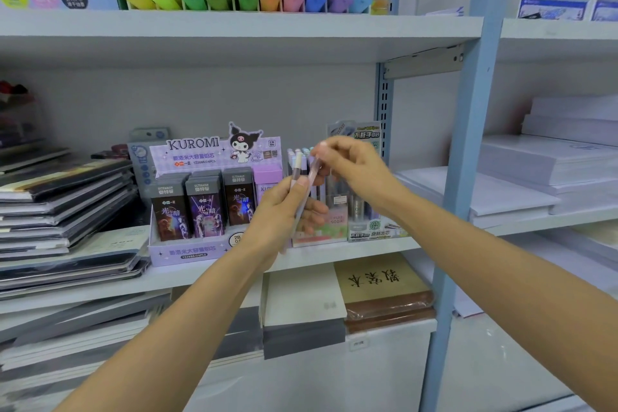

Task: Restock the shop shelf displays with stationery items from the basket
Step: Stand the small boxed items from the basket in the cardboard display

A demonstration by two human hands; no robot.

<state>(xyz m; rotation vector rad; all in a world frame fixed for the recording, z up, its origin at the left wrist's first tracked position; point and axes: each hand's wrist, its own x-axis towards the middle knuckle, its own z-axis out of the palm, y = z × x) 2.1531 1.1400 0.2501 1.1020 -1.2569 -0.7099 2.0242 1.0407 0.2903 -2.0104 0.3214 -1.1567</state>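
Pens [296, 172] gripped in left hand [281, 214]; right hand [354, 167] pinches top of one. Display box [329, 227] behind holds more upright; Kuromi box [187, 252] holds lead cases [204, 207].

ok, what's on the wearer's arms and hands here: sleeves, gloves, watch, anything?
Nothing worn that shows. The left forearm and right forearm are bare from the frame edge to the wrist, with no sleeve or cuff in view. The left hand and right hand are ungloved, with no watch, band, ring or tape visible. The fingertips are slightly blurred, so nail detail is unclear.
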